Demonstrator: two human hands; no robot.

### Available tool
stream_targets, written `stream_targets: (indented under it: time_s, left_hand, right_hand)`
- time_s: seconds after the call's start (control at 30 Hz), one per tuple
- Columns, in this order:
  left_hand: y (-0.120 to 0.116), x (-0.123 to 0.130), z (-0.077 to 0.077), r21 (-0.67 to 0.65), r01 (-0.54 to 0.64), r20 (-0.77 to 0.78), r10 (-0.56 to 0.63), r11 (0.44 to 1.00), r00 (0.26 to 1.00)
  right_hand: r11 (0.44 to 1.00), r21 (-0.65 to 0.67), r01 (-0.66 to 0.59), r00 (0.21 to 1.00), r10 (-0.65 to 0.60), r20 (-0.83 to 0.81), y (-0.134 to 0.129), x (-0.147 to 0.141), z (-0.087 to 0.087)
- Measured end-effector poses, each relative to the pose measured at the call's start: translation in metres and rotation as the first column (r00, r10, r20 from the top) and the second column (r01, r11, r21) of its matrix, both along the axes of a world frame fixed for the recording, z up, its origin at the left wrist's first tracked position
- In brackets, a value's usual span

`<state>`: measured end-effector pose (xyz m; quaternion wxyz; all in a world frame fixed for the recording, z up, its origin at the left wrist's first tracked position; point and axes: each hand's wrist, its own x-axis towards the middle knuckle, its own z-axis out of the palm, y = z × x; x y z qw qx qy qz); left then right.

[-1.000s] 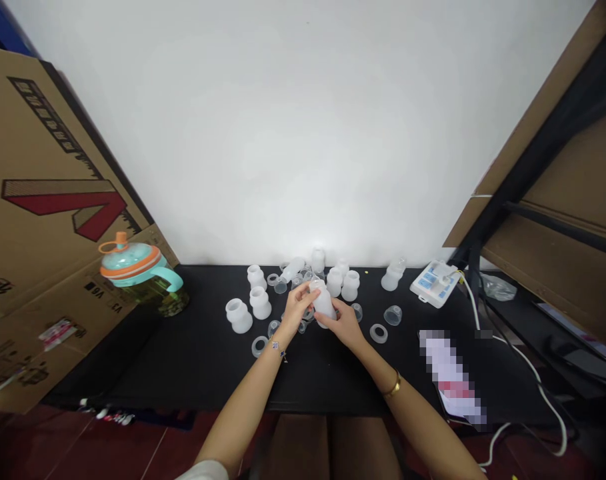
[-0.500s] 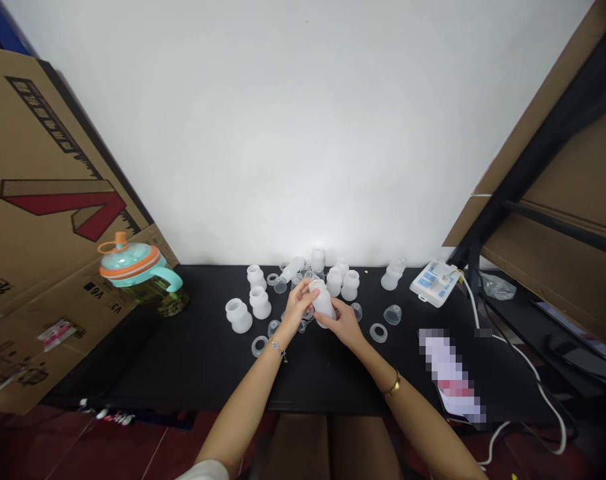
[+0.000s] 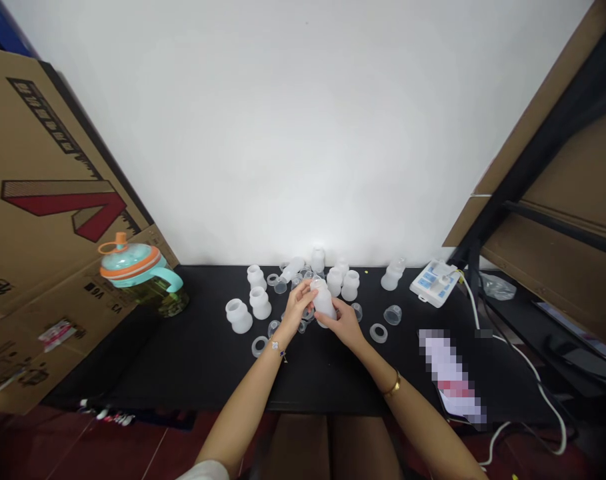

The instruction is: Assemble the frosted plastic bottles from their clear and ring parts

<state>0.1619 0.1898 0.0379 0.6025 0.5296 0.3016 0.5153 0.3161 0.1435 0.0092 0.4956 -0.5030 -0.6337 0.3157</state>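
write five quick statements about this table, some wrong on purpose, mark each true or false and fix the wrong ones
1. The left hand and right hand both touch one white bottle. True.
2. The phone lies left of both hands. False: the phone lies to their right.
3. The lidded jug has an orange-banded lid. True.
4. The gold bracelet is on the left arm. False: the gold bracelet is on the right arm.
5. A clear dome lies on the table. True.
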Motion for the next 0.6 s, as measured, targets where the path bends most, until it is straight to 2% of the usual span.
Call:
stream_targets:
  time_s: [0.27,0.6]
  left_hand:
    - [0.0009,0.0005,-0.0028,0.034,-0.016,-0.015,0.016,0.999,1.000]
    - [-0.0013,0.0027,0.0008,-0.008,-0.063,0.013,0.063,0.998,0.998]
  right_hand:
    - [1.000,0.008,-0.007,1.000,0.007,-0.002,-0.0009,-0.0006,0.0035]
    - [1.000,0.021,-0.009,1.000,0.009,0.021,-0.0015,-0.0018,0.0058]
